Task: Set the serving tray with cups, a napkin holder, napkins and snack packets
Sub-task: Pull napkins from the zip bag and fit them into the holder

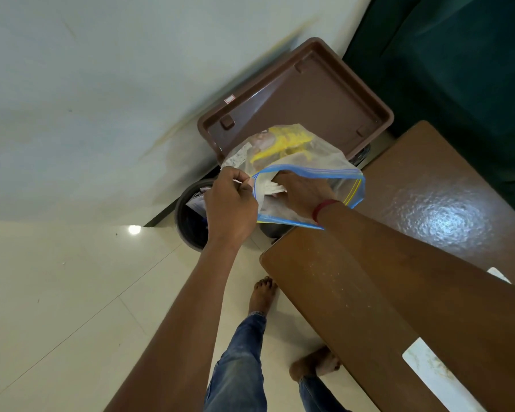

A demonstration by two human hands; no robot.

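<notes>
Cream floor tiles [72, 292] meet a white wall, and a brown table [414, 233] runs under the right forearm. The left hand [231, 203] is closed, thumb and curled fingers pinching the near blue rim of a clear zip bag [318, 156] and holding its mouth wide. The right hand [304, 188], with a red thread [324, 208] at the wrist, reaches into that mouth. Its fingers go down among white papers [272, 188] inside, and whether they grip any or only touch them cannot be told.

Deeper in the bag, beyond both hands, lies a yellow packet [280, 144] with more pale wrappers beside it. Just behind the bag the brown tray [309, 93] stands on edge, tilted back against the wall, its hollow side facing the person. Below the left hand is a dark round bin [188, 224] with scraps of paper in it. Beyond the table, to the right of the tray, is dark green upholstery [458, 69].
</notes>
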